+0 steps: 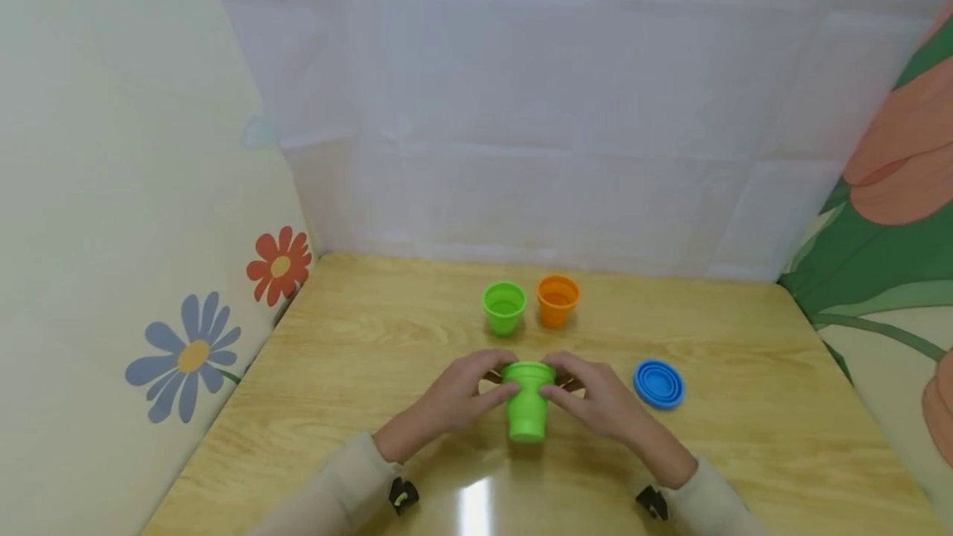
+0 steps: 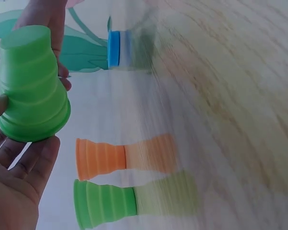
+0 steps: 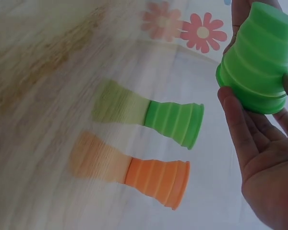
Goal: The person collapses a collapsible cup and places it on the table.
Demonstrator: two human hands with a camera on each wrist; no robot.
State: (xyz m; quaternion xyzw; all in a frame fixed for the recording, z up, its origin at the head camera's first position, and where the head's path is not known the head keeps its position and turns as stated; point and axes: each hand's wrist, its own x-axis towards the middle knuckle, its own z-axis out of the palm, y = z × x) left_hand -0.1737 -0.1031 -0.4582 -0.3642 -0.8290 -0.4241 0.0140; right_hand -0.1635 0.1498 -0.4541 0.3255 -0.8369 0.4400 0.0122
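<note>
Between both hands is a green collapsible cup (image 1: pixel 528 404), stretched to full height and held above the table. Its rim points away from me and its base toward me. My left hand (image 1: pixel 466 391) grips its left side, thumb on the wall and fingers at the rim. On the other side my right hand (image 1: pixel 591 394) holds it the same way. Both wrist views show the ribbed wall of this cup (image 2: pixel 31 86) and fingers under its rim. Beyond the hands stand a second green cup (image 1: pixel 505 308) and an orange cup (image 1: pixel 557 301), both upright and expanded.
A blue collapsible cup (image 1: pixel 658 384), folded flat, lies on the table right of my right hand. The wooden table (image 1: pixel 357 321) is glossy and reflects the cups. A white cloth (image 1: pixel 476 106) hangs behind it, with flower-patterned panels at both sides.
</note>
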